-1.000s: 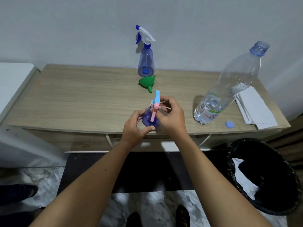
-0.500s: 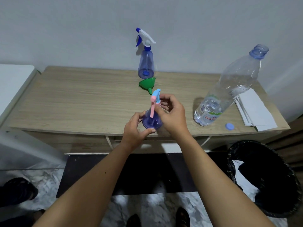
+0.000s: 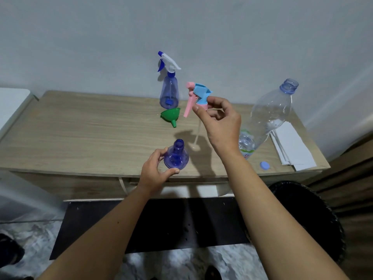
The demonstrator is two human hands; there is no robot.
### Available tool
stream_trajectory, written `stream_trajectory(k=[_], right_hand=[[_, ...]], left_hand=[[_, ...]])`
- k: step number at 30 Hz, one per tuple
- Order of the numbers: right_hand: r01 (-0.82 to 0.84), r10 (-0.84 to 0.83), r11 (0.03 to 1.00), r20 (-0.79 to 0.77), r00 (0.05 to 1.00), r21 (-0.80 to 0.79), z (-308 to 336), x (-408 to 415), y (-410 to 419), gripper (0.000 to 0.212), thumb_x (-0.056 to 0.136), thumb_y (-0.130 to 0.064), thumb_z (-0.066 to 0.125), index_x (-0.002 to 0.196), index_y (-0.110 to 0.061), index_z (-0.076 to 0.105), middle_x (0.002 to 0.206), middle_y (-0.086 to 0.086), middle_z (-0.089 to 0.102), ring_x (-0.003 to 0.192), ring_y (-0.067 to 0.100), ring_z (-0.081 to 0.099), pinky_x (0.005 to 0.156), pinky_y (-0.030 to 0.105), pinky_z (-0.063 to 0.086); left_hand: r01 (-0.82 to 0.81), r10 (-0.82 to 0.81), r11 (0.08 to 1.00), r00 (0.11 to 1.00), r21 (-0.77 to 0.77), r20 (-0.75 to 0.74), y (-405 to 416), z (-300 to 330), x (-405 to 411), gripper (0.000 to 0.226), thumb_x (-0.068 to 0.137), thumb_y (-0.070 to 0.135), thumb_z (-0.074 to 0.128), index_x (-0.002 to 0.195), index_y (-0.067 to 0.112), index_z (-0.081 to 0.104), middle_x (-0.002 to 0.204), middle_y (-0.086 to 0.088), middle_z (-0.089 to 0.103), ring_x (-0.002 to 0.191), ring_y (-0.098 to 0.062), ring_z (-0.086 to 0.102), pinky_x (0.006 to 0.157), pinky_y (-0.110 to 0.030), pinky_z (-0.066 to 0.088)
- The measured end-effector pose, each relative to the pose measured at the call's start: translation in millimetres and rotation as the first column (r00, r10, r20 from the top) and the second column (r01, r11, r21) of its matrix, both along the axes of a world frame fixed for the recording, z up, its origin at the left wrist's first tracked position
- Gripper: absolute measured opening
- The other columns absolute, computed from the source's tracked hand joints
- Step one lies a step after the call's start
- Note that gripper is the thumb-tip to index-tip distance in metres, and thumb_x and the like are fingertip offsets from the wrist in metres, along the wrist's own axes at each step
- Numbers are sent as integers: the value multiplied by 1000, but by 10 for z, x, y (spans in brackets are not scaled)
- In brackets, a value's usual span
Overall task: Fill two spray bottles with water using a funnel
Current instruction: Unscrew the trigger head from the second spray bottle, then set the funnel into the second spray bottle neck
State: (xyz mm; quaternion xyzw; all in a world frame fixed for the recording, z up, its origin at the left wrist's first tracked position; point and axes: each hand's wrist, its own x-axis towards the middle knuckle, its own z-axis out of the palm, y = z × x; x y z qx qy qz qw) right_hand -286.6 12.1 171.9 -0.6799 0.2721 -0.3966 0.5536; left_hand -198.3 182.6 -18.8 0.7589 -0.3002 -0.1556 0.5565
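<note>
A small blue spray bottle [image 3: 176, 156] stands near the wooden table's [image 3: 84, 134] front edge with its neck uncovered. My left hand [image 3: 155, 171] grips its base. My right hand [image 3: 220, 122] holds the pink and blue spray head [image 3: 198, 97] up above the table, its dip tube [image 3: 196, 136] hanging free to the right of the bottle. A green funnel [image 3: 171, 115] lies on its side farther back. Behind it stands a second blue spray bottle [image 3: 169, 85] with a white and blue spray head on.
A large clear water bottle [image 3: 268, 116], uncapped and partly full, stands at the right, its blue cap [image 3: 264, 165] on the table in front. White papers [image 3: 290, 146] lie at the right edge. A black bin [image 3: 302, 217] sits on the floor at the right.
My right hand has lifted the spray head out of the small bottle and up to the right; the dip tube now hangs clear. My left hand still holds the bottle.
</note>
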Motion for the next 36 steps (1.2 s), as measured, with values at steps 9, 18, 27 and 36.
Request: stream_trajectory(k=[9, 18, 27, 36], right_hand=[[154, -163, 987, -295, 941, -52, -631, -165, -176, 34, 73, -37, 93, 100, -28, 73, 83, -5, 77, 75, 11, 72, 83, 38, 63], [172, -160, 985, -551, 819, -31, -1478, -336, -143, 30, 74, -33, 93, 93, -23, 73, 83, 0, 77, 80, 16, 74, 87, 42, 62], [158, -158, 986, -564, 810, -49, -1622, -264, -146, 30, 71, -39, 93, 84, -27, 69, 81, 2, 74, 81, 22, 70, 83, 36, 59], [96, -142, 989, -548, 824, -112, -1582, -310, -137, 34, 69, -42, 88, 91, -27, 66, 88, -1, 69, 88, 21, 66, 84, 38, 55]], left_hand=[[-12, 11, 1000, 1000, 24, 25, 14, 5, -10, 82, 63, 49, 93, 130, 15, 62, 134, 8, 69, 121, -8, 68, 108, -39, 55], [-15, 12, 997, 999, 73, 46, -4, 18, 20, 88, 59, 55, 90, 132, 14, 62, 134, 5, 69, 121, -10, 68, 106, -40, 56], [-11, 8, 999, 997, 44, 70, 4, -14, 35, 85, 68, 54, 90, 135, 12, 61, 136, 4, 68, 124, -5, 66, 106, -41, 57], [-28, 27, 999, 998, 25, 64, 2, -16, 27, 82, 68, 44, 95, 135, 11, 61, 133, 3, 69, 122, -3, 66, 105, -42, 58]])
